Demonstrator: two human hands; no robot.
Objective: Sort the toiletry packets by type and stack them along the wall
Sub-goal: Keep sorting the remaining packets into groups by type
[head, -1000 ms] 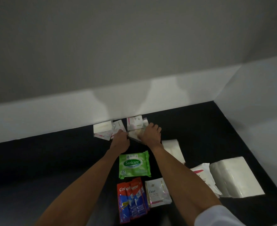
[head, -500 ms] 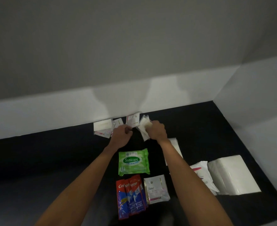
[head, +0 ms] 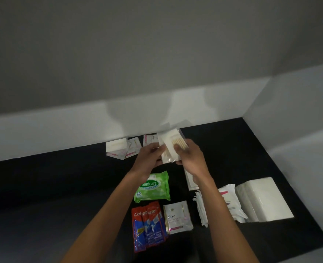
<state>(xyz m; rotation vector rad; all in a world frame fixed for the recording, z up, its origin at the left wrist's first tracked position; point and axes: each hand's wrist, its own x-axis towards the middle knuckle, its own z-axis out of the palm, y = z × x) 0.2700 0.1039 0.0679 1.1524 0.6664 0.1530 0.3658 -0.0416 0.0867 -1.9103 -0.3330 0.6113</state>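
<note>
Both hands hold a small bundle of clear cotton-swab packets [head: 169, 144] above the dark floor, close to the white wall. My left hand [head: 149, 156] grips the bundle's left edge and my right hand [head: 189, 153] covers its right side. Against the wall lie white-and-pink sachets [head: 118, 149] and another pink-striped sachet [head: 149, 139]. Nearer me sit a green Sanicare wipes pack [head: 153, 186], red-and-blue Colgate sachets [head: 147, 225] and white Dove sachets [head: 177, 217].
To the right lie a white packet [head: 190, 179] partly under my right forearm, thin white sachets [head: 201, 209], a white-and-pink pack [head: 230, 203] and a large white tissue pack [head: 263, 199]. The white wall skirting [head: 61, 133] runs along the back and meets a side wall at the right.
My hands lifted the swab packets off the floor by the wall and drew them together into one bundle held in the air. One pink-striped sachet stayed at the wall.
</note>
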